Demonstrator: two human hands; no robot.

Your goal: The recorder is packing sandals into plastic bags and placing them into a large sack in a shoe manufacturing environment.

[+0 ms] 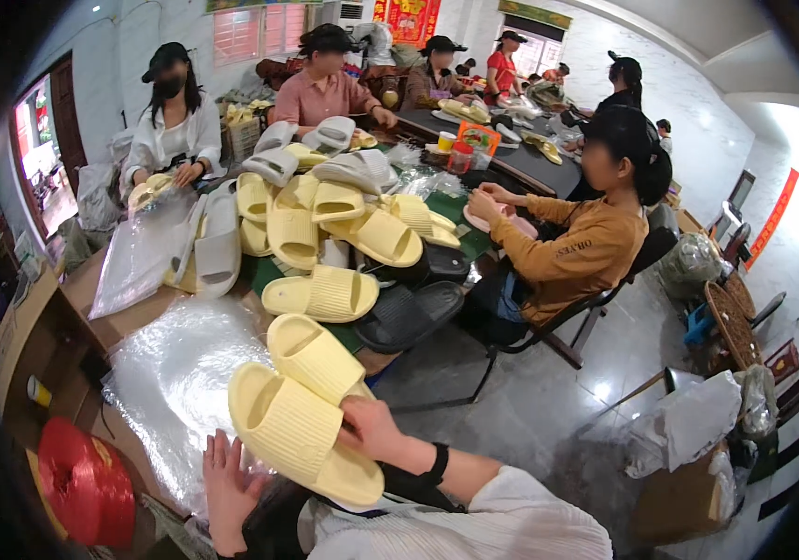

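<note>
My right hand [371,429] is closed around a pair of pale yellow slide slippers [292,425], one overlapping the other, held above the table's near edge. Its fingers are partly hidden behind the front slipper. Fingers spread, my left hand [230,490] rests by the near edge of a stack of clear plastic bags [185,364] and holds nothing. Just beyond the held pair, a single yellow slipper [320,294] lies beside a black slipper [409,313].
A heap of yellow and grey slippers [292,238] covers the table's middle. Red plastic twine [87,481] stands at the near left beside a cardboard box [31,327]. A co-worker in a mustard top [586,238] sits at right handling a pink slipper; other people work farther back.
</note>
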